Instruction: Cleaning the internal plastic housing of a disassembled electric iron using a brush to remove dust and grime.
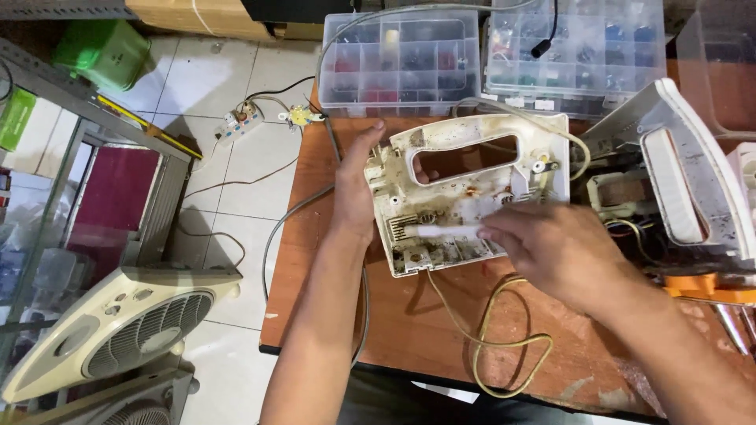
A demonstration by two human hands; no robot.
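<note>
Between both hands: one dirty white appliance casing (pixel 472 189), long axis left-right, handle opening uppermost. Left hand (pixel 356 185) grips its left edge; right hand (pixel 551 244) pinches one blurred white brush (pixel 441 230) pointing left. Two clear compartment boxes (pixel 402 59) beyond.

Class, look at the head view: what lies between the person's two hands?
The dirty white plastic housing, open side up. The left hand grips its left edge; the right hand holds a thin white tool over it.

The left hand (pixel 356 185) reaches forward on a nearly straight forearm, palm turned inward, fingers curled over an edge (thumb hidden). The right hand (pixel 551 248) comes in from the right, knuckles up, fingers apparently pinched together, though motion blur obscures the tips.
</note>
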